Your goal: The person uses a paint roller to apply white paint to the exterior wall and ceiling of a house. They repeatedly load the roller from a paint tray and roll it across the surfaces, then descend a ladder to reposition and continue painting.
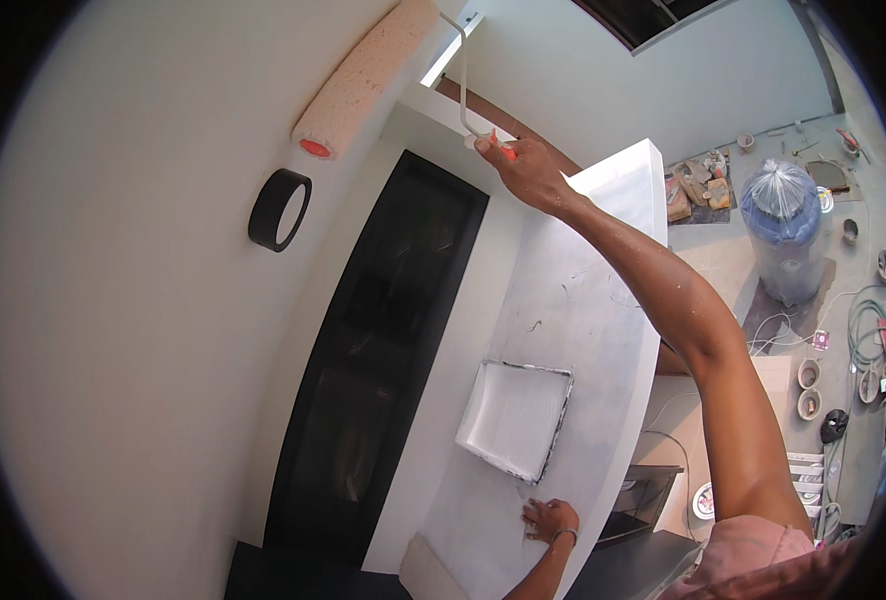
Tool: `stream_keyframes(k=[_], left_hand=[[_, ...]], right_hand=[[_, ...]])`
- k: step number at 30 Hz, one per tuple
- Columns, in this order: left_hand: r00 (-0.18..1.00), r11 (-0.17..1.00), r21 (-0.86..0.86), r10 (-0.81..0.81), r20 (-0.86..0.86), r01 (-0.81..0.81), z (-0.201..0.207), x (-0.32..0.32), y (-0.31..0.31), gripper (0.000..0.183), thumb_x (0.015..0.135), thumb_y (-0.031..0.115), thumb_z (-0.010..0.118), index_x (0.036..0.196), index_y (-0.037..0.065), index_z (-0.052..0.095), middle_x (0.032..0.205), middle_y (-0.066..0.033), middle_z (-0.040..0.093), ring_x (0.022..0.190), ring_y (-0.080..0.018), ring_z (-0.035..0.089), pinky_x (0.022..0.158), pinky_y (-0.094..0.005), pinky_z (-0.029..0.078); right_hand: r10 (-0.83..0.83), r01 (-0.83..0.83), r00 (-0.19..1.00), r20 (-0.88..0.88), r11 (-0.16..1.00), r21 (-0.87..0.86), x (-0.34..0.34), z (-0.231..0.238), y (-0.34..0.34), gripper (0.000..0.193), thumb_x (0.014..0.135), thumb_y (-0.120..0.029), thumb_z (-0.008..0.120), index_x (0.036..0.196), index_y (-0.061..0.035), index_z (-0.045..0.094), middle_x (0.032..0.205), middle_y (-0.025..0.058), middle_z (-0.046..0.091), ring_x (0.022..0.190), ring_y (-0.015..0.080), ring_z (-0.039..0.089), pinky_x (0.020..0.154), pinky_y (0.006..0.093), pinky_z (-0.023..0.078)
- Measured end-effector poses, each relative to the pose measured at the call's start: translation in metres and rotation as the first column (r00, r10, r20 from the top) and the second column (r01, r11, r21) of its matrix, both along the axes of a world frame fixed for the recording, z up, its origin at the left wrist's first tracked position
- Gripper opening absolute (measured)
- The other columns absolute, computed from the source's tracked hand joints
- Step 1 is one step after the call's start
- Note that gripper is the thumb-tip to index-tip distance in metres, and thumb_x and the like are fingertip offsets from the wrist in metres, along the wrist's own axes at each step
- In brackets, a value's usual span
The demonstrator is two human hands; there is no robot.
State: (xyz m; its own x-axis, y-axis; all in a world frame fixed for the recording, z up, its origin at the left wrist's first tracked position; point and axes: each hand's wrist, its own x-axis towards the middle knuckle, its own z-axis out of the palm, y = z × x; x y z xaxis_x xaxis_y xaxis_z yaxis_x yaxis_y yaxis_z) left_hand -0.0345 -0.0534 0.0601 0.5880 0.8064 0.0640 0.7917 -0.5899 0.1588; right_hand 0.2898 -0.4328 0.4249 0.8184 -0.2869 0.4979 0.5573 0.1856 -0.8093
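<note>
My right hand [533,175] is raised, wrapped around the orange handle of a paint roller [368,80]. The roller's long, pale peach nap sleeve lies along the upper part of the white wall, and a bent metal rod joins it to the handle. Lower down, my left hand [551,520] rests with fingers spread on a white ledge [588,310] marked with smudges. Just beyond that hand sits a white paint tray [478,415], its rim edged with dark and white paint smears.
A black ring-shaped fixture [260,215] sticks out of the wall near the roller. A dark recessed panel [373,350] runs beside the ledge. Far below on the right, the floor holds a plastic-wrapped object [783,230], several buckets [809,404], a coiled hose [868,335] and cables.
</note>
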Motion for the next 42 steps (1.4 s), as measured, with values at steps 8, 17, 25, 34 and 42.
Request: stream_keyframes(k=[8,17,25,34,42], left_hand=[[1.000,1.000,0.024,0.017,-0.006,-0.017,-0.006,0.002,0.004,0.064,0.100,0.031,0.041,0.159,0.009,0.037,0.168,-0.0153,0.027,0.157,-0.0347,0.021,0.122,-0.0668,0.018],[1.000,0.999,0.046,0.015,-0.007,-0.015,-0.006,0.002,0.003,0.063,0.100,0.031,0.042,0.159,0.009,0.038,0.167,-0.0153,0.029,0.156,-0.0349,0.024,0.121,-0.0671,0.020],[0.999,0.999,0.036,0.032,0.013,-0.033,-0.005,0.002,0.003,0.063,0.100,0.032,0.043,0.159,0.010,0.038,0.167,-0.0144,0.030,0.156,-0.0342,0.026,0.122,-0.0655,0.020],[0.999,0.997,0.067,0.038,-0.009,-0.037,-0.007,0.004,0.004,0.063,0.099,0.031,0.043,0.158,0.011,0.040,0.165,-0.0134,0.031,0.155,-0.0342,0.028,0.121,-0.0658,0.023],[0.999,0.997,0.070,0.042,0.000,-0.042,-0.012,0.006,0.010,0.063,0.099,0.031,0.043,0.158,0.010,0.040,0.165,-0.0140,0.030,0.155,-0.0351,0.028,0.120,-0.0670,0.022]], right_hand=[[-0.030,0.008,0.989,0.146,0.988,0.152,-0.027,0.010,-0.039,0.075,0.095,-0.076,0.053,0.062,-0.0105,0.034,0.061,-0.0022,0.038,0.061,0.0100,0.042,0.059,0.0328,0.036],[-0.005,-0.033,0.983,0.185,0.979,0.203,-0.050,0.017,-0.049,0.076,0.095,-0.080,0.047,0.065,-0.0123,0.031,0.061,-0.0055,0.034,0.061,0.0081,0.039,0.058,0.0299,0.035],[0.142,-0.160,0.984,0.110,0.973,0.167,-0.027,0.012,-0.003,0.076,0.093,-0.082,0.048,0.060,-0.0150,0.034,0.056,-0.0029,0.042,0.049,0.0089,0.045,0.045,0.0291,0.038],[0.202,-0.212,0.976,0.087,0.970,0.123,-0.030,0.004,-0.018,0.076,0.089,-0.086,0.047,0.063,-0.0148,0.039,0.057,-0.0033,0.043,0.048,0.0085,0.047,0.042,0.0274,0.040],[0.119,-0.140,0.986,0.118,0.972,0.187,-0.064,0.014,-0.077,0.072,0.092,-0.082,0.048,0.065,-0.0160,0.038,0.057,-0.0056,0.039,0.048,0.0063,0.044,0.042,0.0278,0.039]])
